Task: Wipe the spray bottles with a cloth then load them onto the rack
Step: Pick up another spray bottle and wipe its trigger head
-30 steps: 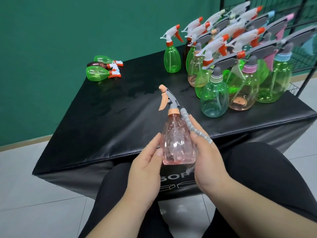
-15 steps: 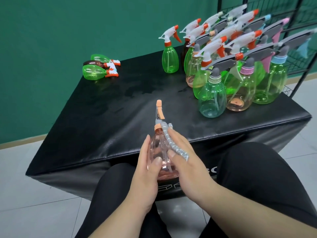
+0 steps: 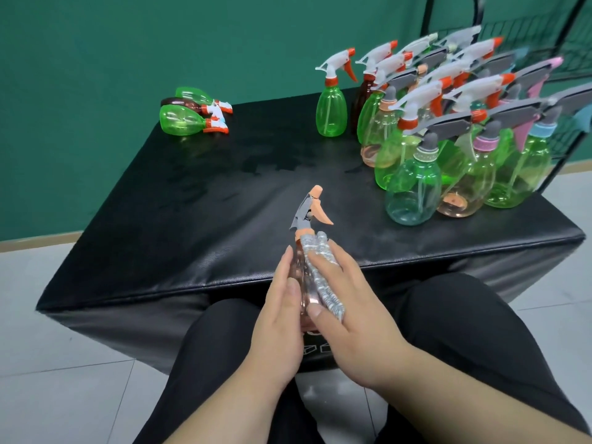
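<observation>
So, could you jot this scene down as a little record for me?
Held: pink bottle, between both hands
Left hand: grips the bottle's side
Right hand: presses grey cloth against the bottle
Table: black, padded
Far left: three bottles lying down
Far right: cluster of standing bottles
Rack: black wire, behind the cluster

Over the near edge of the black padded block (image 3: 192, 225), the left hand (image 3: 282, 322) holds a pink spray bottle (image 3: 299, 277), nozzle tilted away, while the right hand (image 3: 352, 322) presses a grey ribbed cloth (image 3: 323, 280) against its right side. A crowd of upright bottles (image 3: 413, 193) stands far right, near a black wire rack (image 3: 570, 49). Three lying bottles (image 3: 185, 118) rest at the far left, before the green wall (image 3: 128, 43)
</observation>
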